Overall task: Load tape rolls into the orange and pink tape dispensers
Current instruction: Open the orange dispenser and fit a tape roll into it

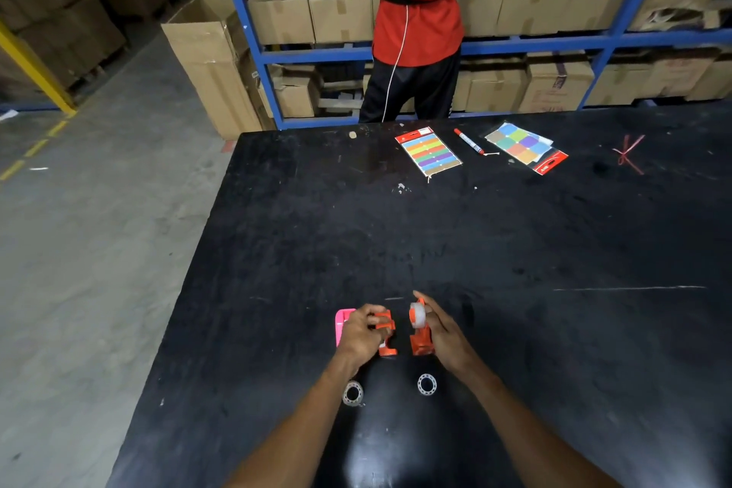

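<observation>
- Right hand (439, 333) grips one orange dispenser half (420, 341) with a tape roll (418, 315) seated at its far end; long axis near-to-far.
- Left hand (362, 333) pinches the other orange half (386, 331).
- Pink dispenser (340, 325) lies just left.
- Two loose rolls (427, 383) lie nearer; no writing legible.

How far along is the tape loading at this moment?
Midway on the first dispenser. The right hand holds an orange half with a tape roll seated; the left hand holds the other orange half. Left: pink dispenser and two loose rolls on the table.
</observation>
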